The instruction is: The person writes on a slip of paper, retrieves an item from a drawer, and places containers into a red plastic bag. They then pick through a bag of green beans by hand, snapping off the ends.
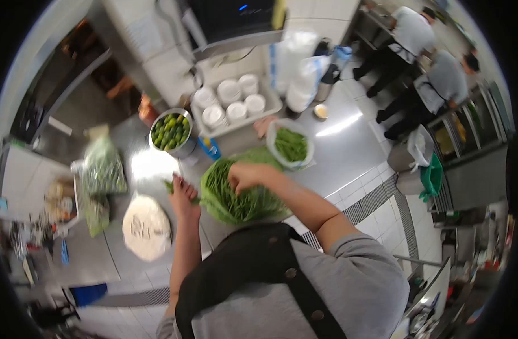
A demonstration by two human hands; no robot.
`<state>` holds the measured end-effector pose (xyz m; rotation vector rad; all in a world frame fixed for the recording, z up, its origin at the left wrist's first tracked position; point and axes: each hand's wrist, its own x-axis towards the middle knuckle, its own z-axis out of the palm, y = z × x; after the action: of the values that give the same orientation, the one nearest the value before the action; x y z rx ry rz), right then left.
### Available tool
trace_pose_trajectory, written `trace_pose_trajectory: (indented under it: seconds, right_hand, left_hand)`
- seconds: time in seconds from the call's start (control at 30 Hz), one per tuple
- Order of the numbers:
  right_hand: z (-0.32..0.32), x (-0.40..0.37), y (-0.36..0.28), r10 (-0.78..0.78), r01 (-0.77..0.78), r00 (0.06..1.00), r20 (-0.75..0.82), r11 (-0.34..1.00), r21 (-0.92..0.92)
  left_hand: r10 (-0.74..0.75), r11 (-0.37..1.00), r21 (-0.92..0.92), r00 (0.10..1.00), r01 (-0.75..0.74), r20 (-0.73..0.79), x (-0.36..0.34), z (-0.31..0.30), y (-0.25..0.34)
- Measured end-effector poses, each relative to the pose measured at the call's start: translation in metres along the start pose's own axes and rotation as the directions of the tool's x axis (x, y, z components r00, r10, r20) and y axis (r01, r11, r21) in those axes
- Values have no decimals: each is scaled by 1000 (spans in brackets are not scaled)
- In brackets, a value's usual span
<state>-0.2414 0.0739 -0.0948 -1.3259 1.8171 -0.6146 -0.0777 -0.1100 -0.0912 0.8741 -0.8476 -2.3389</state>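
Observation:
Long thin green beans [239,204] fill an opened light-green plastic bag [212,211] on the steel counter in front of me. My right hand [247,176] is over this bag, its fingers curled down and closed among the beans. To the left of the bag, my left hand [184,196] is closed around a few green beans, whose ends stick out on both sides of the fist. Shorter green pieces [291,144] lie in a container lined with a clear bag [308,153], just beyond my right forearm.
A metal pot of limes [171,131] and a white tray [236,129] of stacked white tubs stand at the back. On the left are a white marked round package [146,228] and bagged greens [102,169]. Two people [414,34] work at the far right, near a bin [403,158].

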Motion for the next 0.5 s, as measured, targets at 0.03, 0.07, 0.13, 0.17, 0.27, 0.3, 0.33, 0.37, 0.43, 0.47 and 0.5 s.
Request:
trace_pose_trajectory:
  seconds: [0.03, 0.07, 0.13, 0.17, 0.27, 0.3, 0.33, 0.37, 0.43, 0.47, 0.5]
  right_hand:
    - [-4, 4, 8, 12, -13, 999, -32, 1000, -14]
    - [-14, 5, 12, 32, -31, 999, -34, 999, 30]
    - [-29, 3, 21, 62, -64, 973, -221, 998, -5]
    - [-35, 3, 24, 136, -134, 948, -288, 991, 25]
    - [-39, 8, 26, 109, -158, 889, -445, 984, -76]
    - [-40, 12, 25, 78, -153, 866, -493, 982, -113]
    - [-37, 18, 25, 47, -128, 870, -490, 983, -133]
    - [-28, 26, 30, 14, -102, 872, -489, 983, -155]
    - [-11, 48, 45, -57, -62, 865, -498, 974, -217]
    - [-3, 63, 57, -102, -40, 855, -508, 964, -262]
    - [2, 79, 68, -99, -65, 868, -486, 949, -309]
  left_hand:
    - [-12, 998, -60, 1000, 12, -4, -3, 1, 1]
    - [-37, 992, -119, 999, 37, -2, 4, -9, -4]
    - [9, 995, -104, 1000, -10, -17, -3, -12, -6]
    - [2, 992, -122, 1000, -3, -14, -6, -11, -6]
    - [-15, 999, -37, 1000, 14, -15, -21, 0, -1]
    - [-27, 1000, -8, 1000, 27, 16, -23, -1, -1]
    - [-40, 999, 21, 998, 39, 51, -23, 0, -2]
    - [-71, 997, 46, 996, 69, 48, -23, 1, -5]
    - [-108, 990, 91, 993, 104, 45, -22, 0, -10]
    - [-126, 985, 116, 992, 124, 14, -24, 4, -11]
    - [-132, 982, 136, 991, 133, -18, -26, 7, -14]
